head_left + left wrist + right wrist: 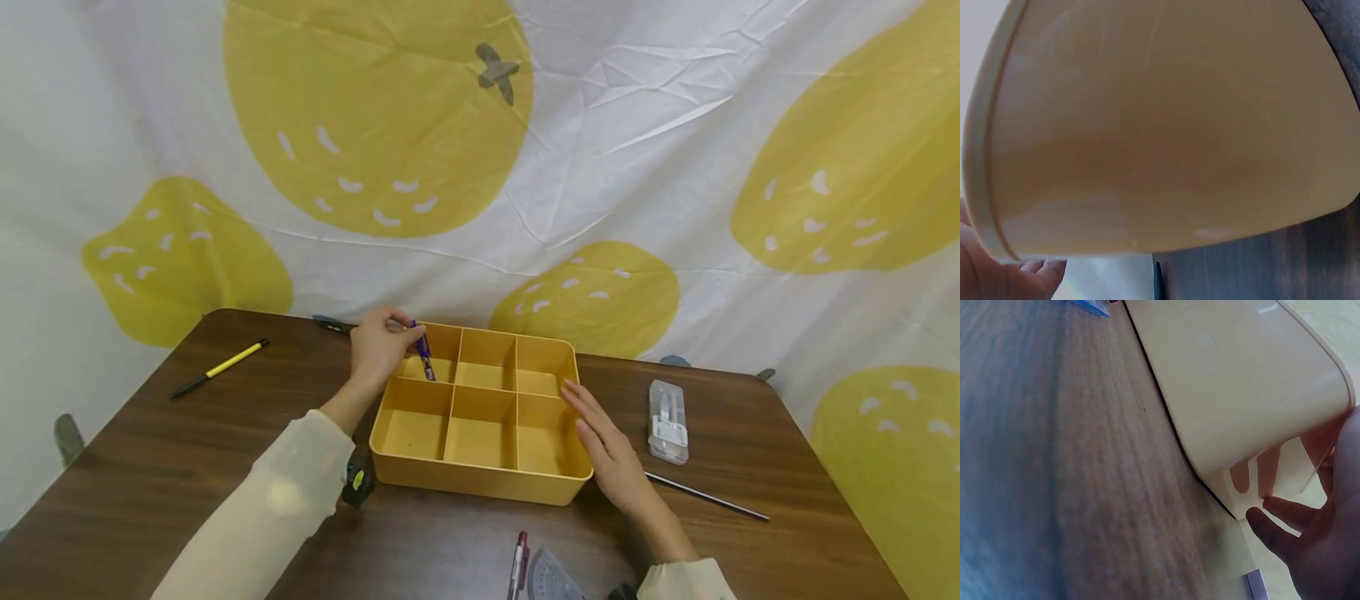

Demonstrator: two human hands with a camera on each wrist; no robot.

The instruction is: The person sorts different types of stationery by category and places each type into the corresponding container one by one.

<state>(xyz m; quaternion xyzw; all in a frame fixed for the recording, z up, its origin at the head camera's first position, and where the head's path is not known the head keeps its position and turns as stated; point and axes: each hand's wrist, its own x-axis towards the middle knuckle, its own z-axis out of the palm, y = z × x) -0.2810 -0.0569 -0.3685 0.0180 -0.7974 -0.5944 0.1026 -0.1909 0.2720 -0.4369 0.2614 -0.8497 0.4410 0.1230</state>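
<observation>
A yellow box with six compartments stands on the table. In the head view my left hand pinches a blue pen, held tilted with its lower end inside the back left compartment. My right hand rests against the box's right side, fingers extended at the rim. In the right wrist view, the right hand has its fingers spread beside the box's end wall. The left wrist view is mostly filled by the box's side wall, with part of the left hand low at the left; the pen is hidden there.
A yellow-and-black pen lies at the left, and a dark slim object behind the left hand. On the right are a clear case and a thin rod. A red pen and a protractor lie in front.
</observation>
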